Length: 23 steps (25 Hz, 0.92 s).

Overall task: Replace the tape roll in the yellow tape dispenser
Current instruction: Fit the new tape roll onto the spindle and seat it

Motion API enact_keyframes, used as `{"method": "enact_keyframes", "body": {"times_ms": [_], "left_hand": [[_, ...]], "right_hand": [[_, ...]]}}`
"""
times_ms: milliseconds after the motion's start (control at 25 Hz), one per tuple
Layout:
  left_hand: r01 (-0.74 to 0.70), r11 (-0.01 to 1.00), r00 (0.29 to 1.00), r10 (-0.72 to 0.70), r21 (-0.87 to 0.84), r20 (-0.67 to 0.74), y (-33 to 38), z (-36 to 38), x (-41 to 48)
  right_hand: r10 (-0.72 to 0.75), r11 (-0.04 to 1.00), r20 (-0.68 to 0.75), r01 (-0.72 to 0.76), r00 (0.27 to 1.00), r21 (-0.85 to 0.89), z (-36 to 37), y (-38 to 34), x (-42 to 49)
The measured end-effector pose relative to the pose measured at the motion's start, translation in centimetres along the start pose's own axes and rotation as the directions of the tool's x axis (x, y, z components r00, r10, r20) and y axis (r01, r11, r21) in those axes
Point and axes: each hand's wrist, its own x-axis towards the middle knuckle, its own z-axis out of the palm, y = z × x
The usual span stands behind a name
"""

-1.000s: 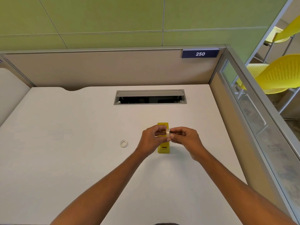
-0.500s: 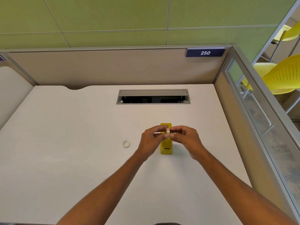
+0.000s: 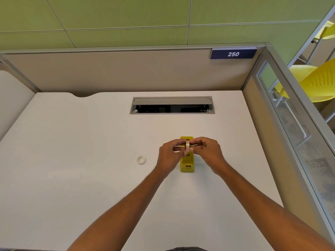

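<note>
Hands remain almost where they were; left hand (image 3: 169,153) and right hand (image 3: 206,151) pinch the tape roll (image 3: 187,146) edge-on, just above the yellow tape dispenser (image 3: 187,163) at centre frame. A white ring (image 3: 141,159) lies on the desk (image 3: 90,178), left of centre.

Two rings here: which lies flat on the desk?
The white ring, alone beside the left hand. The tan tape roll stands on edge, pinched between that hand and the right hand over the yellow dispenser.
</note>
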Motion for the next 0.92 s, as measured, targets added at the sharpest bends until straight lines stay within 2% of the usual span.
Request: {"method": "enact_keyframes", "body": {"times_ms": [320,760,920], "left_hand": [[-0.022,1.0,1.0,0.022,0.02,-0.006,-0.1,0.3,1.4],[-0.04,0.99,0.999,0.042,0.138,-0.008,-1.3,1.4,2.7],[-0.03,0.983,0.999,0.035,0.181,-0.024,-1.8,1.7,2.8]], "right_hand": [[-0.02,0.992,-0.035,0.015,0.999,-0.126,0.6,0.0,1.6],[-0.062,0.971,-0.036,0.052,0.997,-0.234,1.1,0.8,2.9],[-0.12,0.914,-0.036,0.097,0.992,-0.395,1.4,1.1,3.1]]}}
